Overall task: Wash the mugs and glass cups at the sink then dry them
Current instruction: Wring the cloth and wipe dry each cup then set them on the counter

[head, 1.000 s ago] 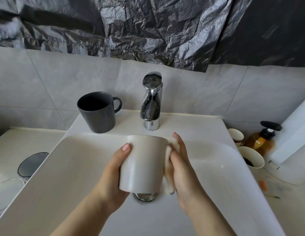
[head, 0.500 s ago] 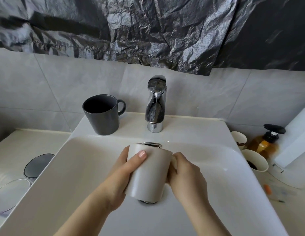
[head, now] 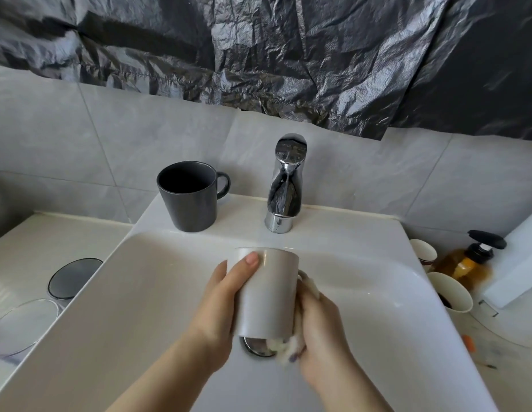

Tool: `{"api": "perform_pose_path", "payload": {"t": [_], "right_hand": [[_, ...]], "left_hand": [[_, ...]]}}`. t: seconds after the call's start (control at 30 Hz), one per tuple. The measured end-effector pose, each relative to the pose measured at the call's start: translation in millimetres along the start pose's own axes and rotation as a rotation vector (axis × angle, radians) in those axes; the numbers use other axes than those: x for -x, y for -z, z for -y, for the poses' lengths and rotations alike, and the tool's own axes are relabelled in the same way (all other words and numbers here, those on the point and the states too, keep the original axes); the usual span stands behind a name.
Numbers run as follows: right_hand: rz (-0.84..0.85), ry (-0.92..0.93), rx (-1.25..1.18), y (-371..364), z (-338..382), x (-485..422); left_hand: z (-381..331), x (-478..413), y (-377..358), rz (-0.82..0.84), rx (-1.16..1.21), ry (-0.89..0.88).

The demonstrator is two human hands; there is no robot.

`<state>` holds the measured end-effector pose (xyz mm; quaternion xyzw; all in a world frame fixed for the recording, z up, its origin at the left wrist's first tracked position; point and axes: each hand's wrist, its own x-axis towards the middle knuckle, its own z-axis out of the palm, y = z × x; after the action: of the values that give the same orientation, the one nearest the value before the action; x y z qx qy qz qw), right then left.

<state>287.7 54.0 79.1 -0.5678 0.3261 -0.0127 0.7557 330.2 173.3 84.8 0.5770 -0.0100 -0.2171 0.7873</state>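
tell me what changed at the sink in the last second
The right hand slid down the side of the white mug: its fingers, straight against it a second ago, now curl round the pale cloth by the lower edge. The left hand grips the white mug above the drain as before; the dark mug stays beside the faucet.

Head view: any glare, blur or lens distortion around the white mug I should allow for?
Head view: soft, even light, faint shadows; the wide lens bows the sink rim and wall tiles; the chrome tap mirrors its surroundings; the black plastic sheet glints; the cloth in the right hand is motion-smeared; the white mug in the left hand is sharp.
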Motion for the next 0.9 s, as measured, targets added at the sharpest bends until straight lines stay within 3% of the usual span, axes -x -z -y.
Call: {"api": "perform_pose_path", "payload": {"t": [0.1,0.2,0.33,0.53,0.67,0.73,0.83,0.9], "right_hand": [[0.135,-0.101,-0.143,-7.3,-1.5,8.0],[0.171,-0.038,-0.204,-8.1,1.7,13.3],[-0.056,0.163,0.012,-3.1,4.9,9.0],[-0.259,0.433,0.146,-2.4,0.9,10.0],[-0.098,0.595,0.211,-12.2,-13.6,19.2],[-0.043,0.674,0.238,-16.9,-14.7,18.3],[-0.118,0.643,0.285,-12.5,-9.0,3.8],[-0.136,0.546,0.313,-4.1,-7.3,-2.4]], "left_hand": [[9.6,-4.0,-2.3,-0.141,0.037,-0.005],[4.7,-5.0,0.4,-0.115,0.082,0.088],[-4.8,-1.7,2.6,0.073,0.049,0.236],[-1.8,1.3,-8.4,0.017,0.192,0.197],[1.8,-4.1,-1.1,-0.138,0.169,0.170],[-0.2,-4.3,4.0,-0.120,0.163,0.181],[-2.7,-0.5,0.1,0.023,0.108,0.147],[3.2,-1.8,-5.1,-0.014,0.064,0.098]]}}
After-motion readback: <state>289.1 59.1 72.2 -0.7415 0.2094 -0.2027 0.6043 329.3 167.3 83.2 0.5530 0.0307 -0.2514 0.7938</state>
